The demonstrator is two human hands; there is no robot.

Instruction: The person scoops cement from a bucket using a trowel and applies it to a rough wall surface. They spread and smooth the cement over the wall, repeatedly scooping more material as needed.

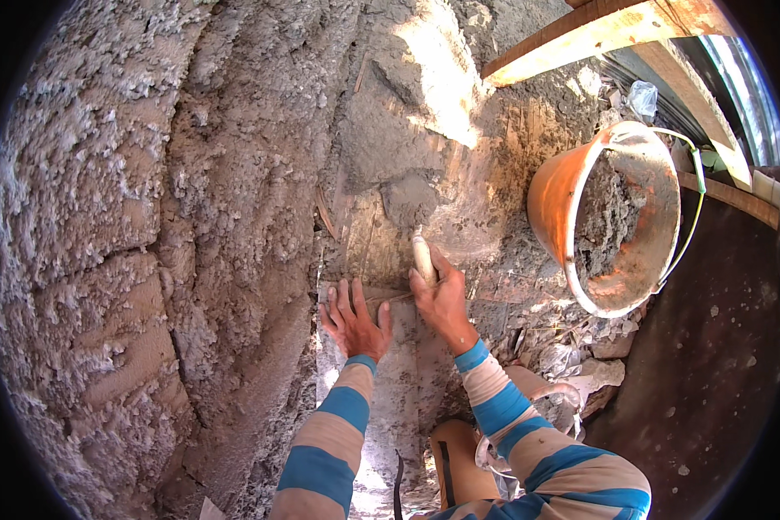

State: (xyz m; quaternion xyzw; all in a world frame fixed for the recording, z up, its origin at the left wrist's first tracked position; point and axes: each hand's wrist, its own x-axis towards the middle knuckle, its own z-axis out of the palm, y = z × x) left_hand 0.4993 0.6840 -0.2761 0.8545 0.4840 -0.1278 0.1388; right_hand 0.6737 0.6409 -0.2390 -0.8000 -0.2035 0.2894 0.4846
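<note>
From where I stand, the right hand [442,299] is closed around the pale handle of a trowel [423,256], fingers curled in on it. The trowel points away from the person, just ahead of that hand, and its far end meets a wet grey patch of mortar [410,198]; I can't pick out the blade's edges from the mortar itself.

The left hand [354,319] is empty, palm down with the fingers spread, over a pale, smeared surface [381,364] just beside the right one. Whether the whole palm presses on it, I can't tell. Both arms wear sleeves [347,407] banded in blue and beige.

To the right sits an orange bucket [550,204], well apart from the hands, with lumpy grey mortar inside and its light-coloured bail [698,199] hanging out on the far right. Wooden beams [607,35] slant across above it, near a clear plastic bag [642,99]. All along the left runs a rough, crusted grey wall [95,217], cracked in places.
</note>
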